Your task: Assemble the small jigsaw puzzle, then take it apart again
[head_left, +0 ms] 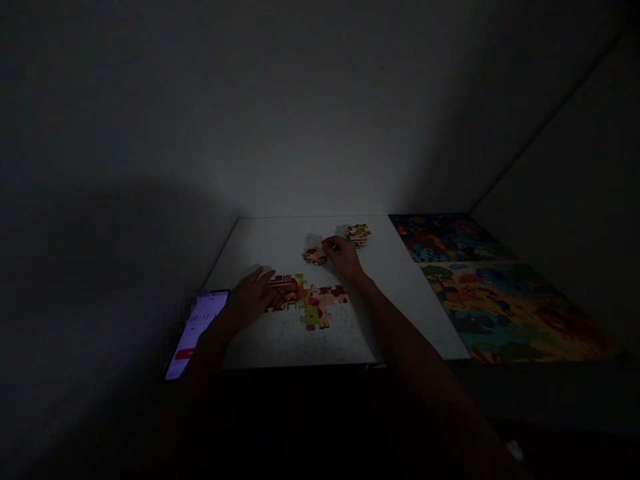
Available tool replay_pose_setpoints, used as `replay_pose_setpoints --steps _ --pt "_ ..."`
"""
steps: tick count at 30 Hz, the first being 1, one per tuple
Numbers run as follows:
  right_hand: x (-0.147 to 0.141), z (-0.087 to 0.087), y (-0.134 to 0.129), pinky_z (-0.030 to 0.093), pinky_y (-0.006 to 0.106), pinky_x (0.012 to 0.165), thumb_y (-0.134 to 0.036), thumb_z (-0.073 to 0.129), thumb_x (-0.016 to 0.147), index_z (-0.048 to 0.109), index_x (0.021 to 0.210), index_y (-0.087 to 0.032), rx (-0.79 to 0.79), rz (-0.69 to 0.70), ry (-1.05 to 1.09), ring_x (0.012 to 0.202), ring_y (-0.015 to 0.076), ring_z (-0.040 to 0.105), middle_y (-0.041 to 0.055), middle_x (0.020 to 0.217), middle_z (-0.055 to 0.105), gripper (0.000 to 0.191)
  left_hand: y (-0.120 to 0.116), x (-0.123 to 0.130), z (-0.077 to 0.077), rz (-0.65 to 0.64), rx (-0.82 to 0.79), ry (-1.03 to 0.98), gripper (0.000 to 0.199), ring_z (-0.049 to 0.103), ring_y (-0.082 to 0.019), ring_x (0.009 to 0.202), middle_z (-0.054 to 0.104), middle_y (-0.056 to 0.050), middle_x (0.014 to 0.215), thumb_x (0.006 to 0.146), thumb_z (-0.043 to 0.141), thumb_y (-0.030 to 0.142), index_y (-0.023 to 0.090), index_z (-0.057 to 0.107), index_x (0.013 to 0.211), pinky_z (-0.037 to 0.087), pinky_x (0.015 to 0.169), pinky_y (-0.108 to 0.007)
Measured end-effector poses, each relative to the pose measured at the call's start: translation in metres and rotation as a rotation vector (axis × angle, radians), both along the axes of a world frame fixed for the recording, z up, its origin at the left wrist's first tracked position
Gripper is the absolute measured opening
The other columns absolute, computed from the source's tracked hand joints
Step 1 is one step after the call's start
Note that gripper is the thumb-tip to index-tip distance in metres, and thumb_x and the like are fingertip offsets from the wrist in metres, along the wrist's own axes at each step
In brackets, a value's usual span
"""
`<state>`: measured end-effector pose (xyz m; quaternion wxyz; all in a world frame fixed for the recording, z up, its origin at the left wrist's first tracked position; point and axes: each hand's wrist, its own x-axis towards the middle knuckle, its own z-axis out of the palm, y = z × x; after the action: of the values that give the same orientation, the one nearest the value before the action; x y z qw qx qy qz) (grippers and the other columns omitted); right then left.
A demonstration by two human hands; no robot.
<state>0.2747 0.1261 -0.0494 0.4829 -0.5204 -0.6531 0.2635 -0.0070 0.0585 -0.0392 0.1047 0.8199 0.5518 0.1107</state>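
My left hand lies with fingers spread on the white board, its fingertips against the left side of some joined jigsaw puzzle pieces. These pieces show a red barn, green ground and part of a brown-and-white animal. Farther back, my right hand has thumb and forefinger pinched at the right edge of a brown-and-cream jigsaw puzzle piece. Just behind that hand stands a small stack of loose puzzle pieces. Dim light hides the fine detail at the fingertips.
A lit phone with a running timer lies left of the board, partly covered by my left forearm. Two colourful animal pictures, a darker one and a yellow one, lie to the right. A pale wall rises behind.
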Motion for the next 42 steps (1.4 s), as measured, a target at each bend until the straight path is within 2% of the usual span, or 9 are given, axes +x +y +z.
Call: replay_pose_setpoints --steps 6,9,12,16,22,27,37,40,42 --pt "-0.004 0.008 -0.018 0.050 0.034 0.083 -0.037 0.061 0.085 0.070 0.083 -0.021 -0.073 0.254 0.033 0.086 0.0192 0.067 0.0036 0.092 0.075 0.018 0.019 -0.013 -0.006 0.013 -0.097 0.084 0.056 0.042 -0.034 0.138 0.050 -0.015 0.147 0.084 0.052 0.048 0.019 0.054 0.132 0.038 0.110 -0.049" --pt "-0.008 0.007 -0.023 0.050 0.037 0.086 -0.028 0.066 0.081 0.072 0.087 -0.023 -0.097 0.321 -0.026 0.091 0.0202 0.068 0.0040 0.101 0.075 0.009 0.021 -0.012 -0.004 0.041 -0.115 0.105 0.052 0.045 -0.034 0.135 0.052 -0.013 0.144 0.082 0.055 0.047 0.023 0.058 0.127 0.040 0.107 -0.048" --pt "-0.011 0.003 -0.023 0.049 0.033 0.082 -0.018 0.065 0.078 0.072 0.080 -0.022 -0.110 0.344 -0.145 0.085 0.0186 0.067 0.0027 0.092 0.075 0.008 0.022 -0.011 0.000 0.030 -0.108 0.087 0.046 0.051 -0.033 0.127 0.055 -0.012 0.139 0.080 0.057 0.044 0.022 0.061 0.120 0.043 0.102 -0.047" --pt "-0.013 0.001 -0.024 0.046 0.027 0.070 -0.019 0.064 0.077 0.072 0.078 -0.021 -0.128 0.356 -0.268 0.069 0.0149 0.062 -0.0004 0.076 0.071 0.009 0.021 -0.010 0.006 0.010 -0.121 0.048 0.041 0.056 -0.031 0.118 0.060 -0.011 0.129 0.080 0.057 0.041 0.022 0.061 0.116 0.046 0.095 -0.045" --pt "-0.014 0.011 -0.029 0.043 0.027 0.068 -0.017 0.064 0.077 0.070 0.073 -0.021 -0.122 0.395 -0.365 0.076 0.0168 0.063 0.0014 0.083 0.071 0.009 0.026 -0.010 0.004 0.014 -0.119 0.060 0.040 0.057 -0.030 0.115 0.061 -0.010 0.125 0.077 0.059 0.041 0.022 0.061 0.112 0.046 0.094 -0.042" --pt "-0.014 0.021 -0.034 0.041 0.026 0.065 -0.012 0.064 0.076 0.067 0.064 -0.021 -0.187 0.471 -0.380 0.073 0.0166 0.063 -0.0002 0.072 0.068 0.015 0.033 -0.010 0.001 0.011 -0.110 0.073 0.039 0.057 -0.029 0.112 0.061 -0.011 0.123 0.073 0.062 0.040 0.021 0.060 0.108 0.047 0.093 -0.040" --pt "-0.014 0.025 -0.036 0.035 0.024 0.056 -0.014 0.062 0.077 0.070 0.068 -0.018 -0.214 0.517 -0.414 0.059 0.0118 0.053 -0.0016 0.065 0.064 0.013 0.034 -0.007 0.010 -0.009 -0.144 0.024 0.040 0.061 -0.027 0.101 0.065 -0.011 0.109 0.073 0.062 0.038 0.018 0.061 0.107 0.049 0.089 -0.038" --pt "-0.018 0.024 -0.038 0.040 0.023 0.063 -0.014 0.062 0.080 0.073 0.083 -0.017 -0.178 0.506 -0.380 0.068 0.0123 0.058 0.0010 0.079 0.069 0.012 0.034 -0.008 0.009 -0.022 -0.166 -0.050 0.038 0.062 -0.026 0.100 0.065 -0.010 0.109 0.073 0.060 0.034 0.019 0.064 0.109 0.050 0.088 -0.038" --pt "-0.023 0.023 -0.039 0.043 0.024 0.068 -0.014 0.064 0.081 0.072 0.100 -0.016 -0.159 0.502 -0.390 0.074 0.0128 0.061 0.0036 0.091 0.070 0.021 0.036 -0.009 0.007 -0.017 -0.183 -0.107 0.037 0.063 -0.025 0.098 0.065 -0.009 0.109 0.073 0.058 0.031 0.020 0.066 0.108 0.052 0.085 -0.037"
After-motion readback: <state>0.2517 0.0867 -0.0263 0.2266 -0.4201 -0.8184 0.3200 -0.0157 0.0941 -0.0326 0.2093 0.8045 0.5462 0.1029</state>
